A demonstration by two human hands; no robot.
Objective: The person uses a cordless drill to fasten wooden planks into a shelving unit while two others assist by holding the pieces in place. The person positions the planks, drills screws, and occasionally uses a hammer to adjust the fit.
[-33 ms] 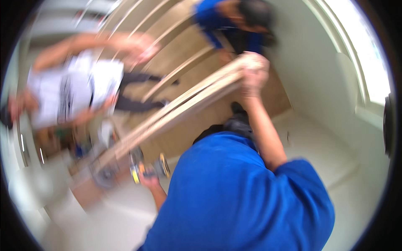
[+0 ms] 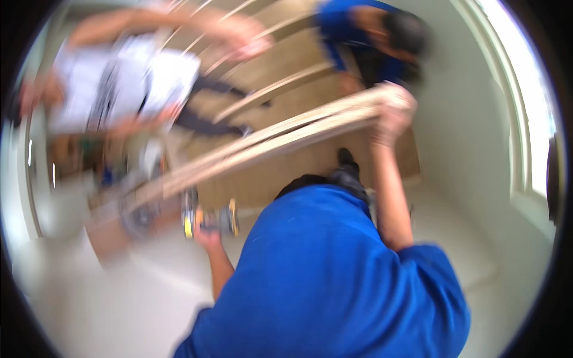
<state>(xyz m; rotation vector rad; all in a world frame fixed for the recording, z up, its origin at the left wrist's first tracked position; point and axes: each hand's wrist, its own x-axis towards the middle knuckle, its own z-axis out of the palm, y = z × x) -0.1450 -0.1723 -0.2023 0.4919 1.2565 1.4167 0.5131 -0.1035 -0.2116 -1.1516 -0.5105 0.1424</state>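
1. Pale wood: a long board (image 2: 268,149) runs slantwise across the room, its far end gripped from above by the right hand (image 2: 391,116).
2. The left hand (image 2: 209,235) is wrapped around a yellow power tool (image 2: 209,219) just under the board's lower stretch.
3. Fastening looks in hand; next calls for a steady board.

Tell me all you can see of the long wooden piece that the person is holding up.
The long wooden piece looks like pale bare timber, narrow and seemingly made of stacked strips, though the picture is blurred. It runs slantwise from the lower left up to the right. The right hand grips its upper end. Its lower end lies near the yellow and black power tool held by the left hand.
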